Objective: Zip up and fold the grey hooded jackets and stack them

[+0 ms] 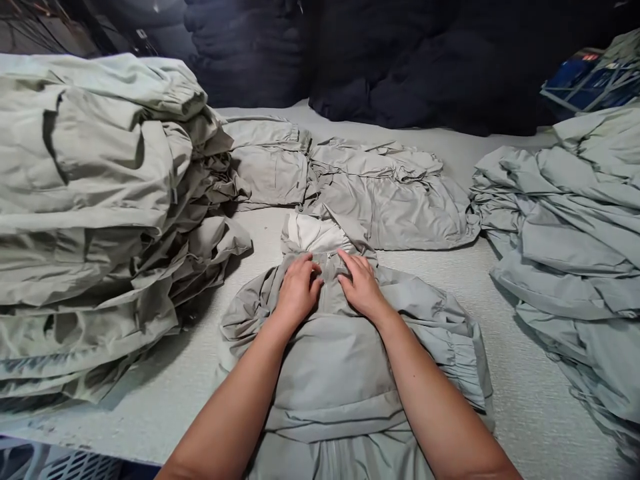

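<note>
A grey-green hooded jacket (330,360) lies spread on the table, its hood (320,233) pointing away from me and its sleeves out to the sides. A zipper (327,283) runs down from its collar. My left hand (299,285) rests on the jacket just left of the zipper, fingers stretched out and slightly bent. On the other side my right hand (361,283) lies on the cloth with its fingers apart, index fingertip near the zipper's top. Neither hand grips anything that I can see.
A tall pile of similar garments (90,220) stands at the left, another pile (585,247) at the right. More folded garments (380,193) lie behind the jacket on the pale table (525,380). Dark fabric bundles (425,60) line the back. A white plastic basket (75,463) shows at lower left.
</note>
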Action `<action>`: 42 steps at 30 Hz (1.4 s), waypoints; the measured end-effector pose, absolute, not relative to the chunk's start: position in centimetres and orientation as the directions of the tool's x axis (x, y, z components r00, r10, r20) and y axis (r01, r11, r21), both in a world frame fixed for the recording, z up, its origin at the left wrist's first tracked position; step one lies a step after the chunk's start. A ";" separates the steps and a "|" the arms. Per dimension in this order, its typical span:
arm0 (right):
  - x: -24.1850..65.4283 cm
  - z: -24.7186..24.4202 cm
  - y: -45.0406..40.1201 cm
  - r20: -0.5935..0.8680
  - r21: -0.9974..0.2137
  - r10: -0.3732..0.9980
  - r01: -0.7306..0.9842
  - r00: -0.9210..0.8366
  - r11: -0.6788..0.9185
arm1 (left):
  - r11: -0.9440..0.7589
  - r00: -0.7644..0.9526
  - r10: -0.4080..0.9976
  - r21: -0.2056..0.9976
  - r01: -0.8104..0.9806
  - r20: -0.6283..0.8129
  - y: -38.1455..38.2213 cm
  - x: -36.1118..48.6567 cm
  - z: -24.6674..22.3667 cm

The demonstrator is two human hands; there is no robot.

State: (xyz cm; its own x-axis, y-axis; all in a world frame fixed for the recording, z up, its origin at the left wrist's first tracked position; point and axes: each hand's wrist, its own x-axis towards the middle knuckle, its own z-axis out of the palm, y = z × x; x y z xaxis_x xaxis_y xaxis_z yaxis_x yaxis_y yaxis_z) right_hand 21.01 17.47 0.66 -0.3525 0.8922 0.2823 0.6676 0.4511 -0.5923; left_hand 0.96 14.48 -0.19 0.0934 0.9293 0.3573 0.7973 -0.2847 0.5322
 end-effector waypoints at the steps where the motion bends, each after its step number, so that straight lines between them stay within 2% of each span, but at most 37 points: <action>1: 21.0 0.9 17.5 0.295 -0.616 0.885 0.637 -0.359 0.464 | -0.289 0.096 0.929 0.536 0.793 0.358 14.3 1.1 0.1; 7: 20.7 2.6 17.0 0.407 -0.701 0.840 0.467 -0.358 0.539 | -0.345 0.177 0.923 0.527 0.776 0.343 13.5 1.8 1.8; 10: 20.7 3.0 16.8 0.392 -0.762 0.855 0.401 -0.338 0.508 | -0.364 0.159 0.908 0.539 0.759 0.388 13.3 1.4 2.6; 13: 20.6 2.7 16.9 0.375 -0.761 0.870 0.429 -0.321 0.487 | -0.368 0.134 0.900 0.554 0.747 0.416 13.2 0.9 3.0; 19: 20.2 1.3 17.1 0.335 -0.681 0.887 0.568 -0.319 0.462 | -0.204 0.074 0.965 0.552 0.809 0.250 13.3 0.8 2.2; 24: 20.4 1.0 17.0 0.293 -0.699 0.916 0.592 -0.274 0.401 | -0.205 0.092 0.971 0.560 0.803 0.223 13.4 0.8 2.1; 29: 20.6 1.2 17.1 0.294 -0.702 0.914 0.585 -0.282 0.406 | -0.208 0.097 0.970 0.561 0.801 0.222 13.3 0.8 2.2; 34: 20.7 1.1 17.1 0.310 -0.644 0.889 0.613 -0.337 0.457 | -0.253 0.141 0.963 0.584 0.771 0.231 13.2 0.3 2.5; 38: 20.8 1.5 17.0 0.322 -0.680 0.904 0.595 -0.281 0.427 | -0.351 0.247 0.936 0.610 0.710 0.251 13.1 -0.8 3.1; 42: 20.8 1.9 16.7 0.347 -0.632 0.880 0.612 -0.325 0.475 | -0.421 0.315 0.907 0.557 0.716 0.281 13.1 -1.3 3.2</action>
State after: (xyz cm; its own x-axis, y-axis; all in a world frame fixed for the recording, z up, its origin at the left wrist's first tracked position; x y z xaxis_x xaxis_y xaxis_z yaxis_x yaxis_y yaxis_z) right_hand 20.75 16.73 1.89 -0.3251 0.8798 0.3469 0.6119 0.4754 -0.6322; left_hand -1.28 13.11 3.17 0.3151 0.9066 0.2807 0.7157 -0.4212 0.5571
